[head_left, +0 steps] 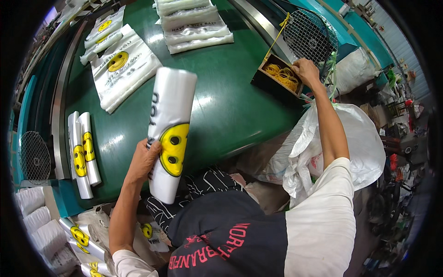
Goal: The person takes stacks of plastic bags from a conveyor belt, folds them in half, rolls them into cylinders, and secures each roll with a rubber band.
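My left hand is wrapped round the lower part of a rolled bundle of white plastic bags with a yellow smiley print. The roll stands tilted over the near edge of the green conveyor belt. At the right, my right hand is at the upper right corner of a small open box that holds yellow rubber bands. Its fingers are bent and pressed together; what they pinch, if anything, cannot be made out.
Flat bag stacks lie far left on the belt, with another pile at the far middle. Two rolled bundles rest at the left edge. Wire-guarded fans flank the belt. A large white plastic sack stands by my right arm.
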`<state>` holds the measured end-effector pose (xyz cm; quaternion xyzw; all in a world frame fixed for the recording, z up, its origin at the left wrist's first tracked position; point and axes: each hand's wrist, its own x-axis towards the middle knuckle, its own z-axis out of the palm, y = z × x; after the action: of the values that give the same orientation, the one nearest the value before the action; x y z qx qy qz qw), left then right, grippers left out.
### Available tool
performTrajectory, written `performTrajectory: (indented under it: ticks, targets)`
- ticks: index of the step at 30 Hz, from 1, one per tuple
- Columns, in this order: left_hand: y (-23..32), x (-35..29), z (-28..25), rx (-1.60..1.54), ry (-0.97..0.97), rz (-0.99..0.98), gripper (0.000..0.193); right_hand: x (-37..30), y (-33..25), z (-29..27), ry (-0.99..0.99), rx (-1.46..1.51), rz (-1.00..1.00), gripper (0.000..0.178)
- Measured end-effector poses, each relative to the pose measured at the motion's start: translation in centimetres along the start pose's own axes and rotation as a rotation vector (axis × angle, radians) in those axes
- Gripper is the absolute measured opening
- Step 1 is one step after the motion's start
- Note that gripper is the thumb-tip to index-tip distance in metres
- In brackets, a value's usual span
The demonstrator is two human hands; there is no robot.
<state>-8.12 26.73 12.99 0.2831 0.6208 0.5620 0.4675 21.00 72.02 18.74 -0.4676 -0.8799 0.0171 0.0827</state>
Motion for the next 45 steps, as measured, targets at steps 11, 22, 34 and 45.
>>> performTrajectory:
  ticks: [11,22,34,45]
  targets:
    - [1.8,1.5,5.3,-0.16,0.018,-0.024,0.039,-6.9,-16.3,-0.5,-0.081,0.391,-0.734,0.019]
    - [4.0,-0.7,-1.2,0.015,-0.399,0.533,0.031,-10.1,-23.9,-0.6,-1.148,2.229,-0.071,0.069]
    - [5.2,-8.3,-28.5,-0.185,0.584,-0.041,0.027,0.7,-41.4,11.2,-0.051,0.36,-1.039,0.065]
    - [-0.4,1.1,-21.8,1.209,0.828,0.461,0.073,6.9,-48.7,16.5,0.2,-0.029,-1.167,0.008]
